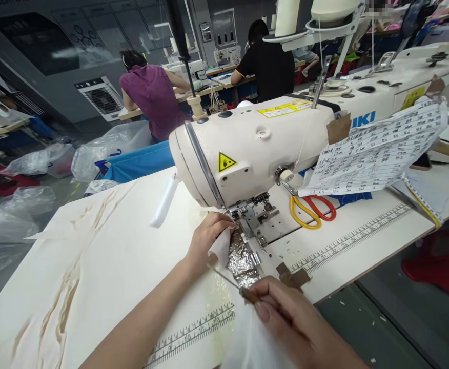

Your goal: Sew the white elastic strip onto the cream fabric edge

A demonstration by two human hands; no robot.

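Note:
A white sewing machine point(247, 154) stands over the white table point(132, 246). Beside its needle area, my left hand point(209, 238) is closed on thin white fabric point(221, 247), fingers bent at the presser foot. My right hand point(282, 312) grips an awl point(249, 295) by its brown handle, its thin metal shaft pointing up and left toward the fabric. More white fabric hangs below and beside my right hand. Shiny silver tape point(242, 259) covers the machine bed between my hands. The needle tip is too small to make out.
Yellow and red scissors point(305, 212) lie right of the needle area. A handwritten sheet point(378, 151) hangs on the machine's front. Cream fabric pieces point(65, 302) lie at the left, near a white plastic piece point(164, 202). Two people sit at machines beyond.

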